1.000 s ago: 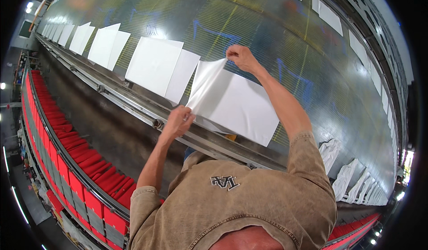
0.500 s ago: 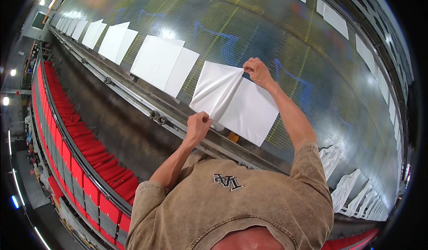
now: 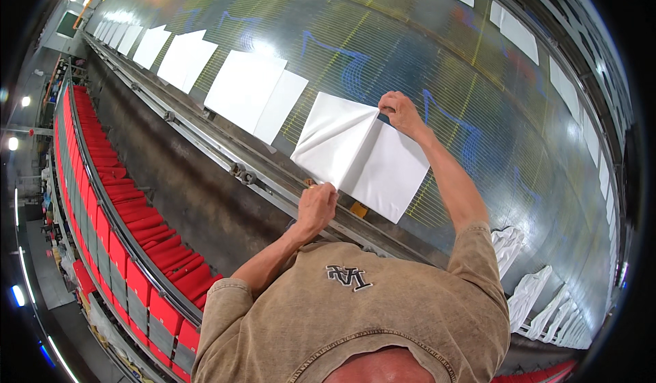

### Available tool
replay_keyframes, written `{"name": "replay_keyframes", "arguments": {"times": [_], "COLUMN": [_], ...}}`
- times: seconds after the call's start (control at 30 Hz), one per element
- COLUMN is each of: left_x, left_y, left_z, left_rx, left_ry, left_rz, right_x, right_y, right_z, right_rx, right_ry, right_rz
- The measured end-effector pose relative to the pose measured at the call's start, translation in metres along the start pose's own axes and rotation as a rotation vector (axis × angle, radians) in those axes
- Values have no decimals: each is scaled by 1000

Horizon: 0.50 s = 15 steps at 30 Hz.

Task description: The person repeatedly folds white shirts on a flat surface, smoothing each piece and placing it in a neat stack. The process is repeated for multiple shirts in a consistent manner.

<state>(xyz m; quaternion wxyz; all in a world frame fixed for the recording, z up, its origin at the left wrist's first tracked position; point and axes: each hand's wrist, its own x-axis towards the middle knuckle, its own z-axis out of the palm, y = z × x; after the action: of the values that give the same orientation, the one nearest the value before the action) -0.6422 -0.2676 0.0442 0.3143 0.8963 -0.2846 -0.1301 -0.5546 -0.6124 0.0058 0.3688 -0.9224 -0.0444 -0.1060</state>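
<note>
A white fabric piece (image 3: pixel 331 131) lies on the long, shiny table (image 3: pixel 383 55), with slanting creases across its upper part. My right hand (image 3: pixel 402 114) pinches its far right corner. At the near edge, over the table's rim, my left hand (image 3: pixel 317 207) is closed on the near corner of that fabric. Between both hands the fabric's edge runs nearly straight. Partly under it, to the right, a second white piece (image 3: pixel 393 170) lies flat.
Farther left, more white pieces (image 3: pixel 244 86) lie in pairs along the near edge. Crumpled white cloths (image 3: pixel 507 248) hang at the right. A metal rail (image 3: pixel 205 149) with clamps borders the table. Red padded blocks (image 3: pixel 147 222) line a rack at the left, across a dark aisle.
My left hand has shifted right, drawing the fabric's near corner along and straightening its bunched folds. The right hand has moved slightly right, still gripping the far corner.
</note>
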Motion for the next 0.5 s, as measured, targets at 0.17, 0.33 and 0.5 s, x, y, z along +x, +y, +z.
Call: {"name": "replay_keyframes", "arguments": {"times": [0.17,0.33,0.5], "left_x": [-6,-3,2], "left_y": [23,41,51], "left_z": [19,40,51], "left_rx": [-26,11,-10], "left_ry": [-107,-211,-296], "left_rz": [35,18,-1], "right_x": [-13,-26,-39], "right_y": [8,13,18], "right_z": [-5,-10,-17], "right_rx": [-78,-177,-213], "right_ry": [37,92,155], "right_rz": [-72,-107,-134]}}
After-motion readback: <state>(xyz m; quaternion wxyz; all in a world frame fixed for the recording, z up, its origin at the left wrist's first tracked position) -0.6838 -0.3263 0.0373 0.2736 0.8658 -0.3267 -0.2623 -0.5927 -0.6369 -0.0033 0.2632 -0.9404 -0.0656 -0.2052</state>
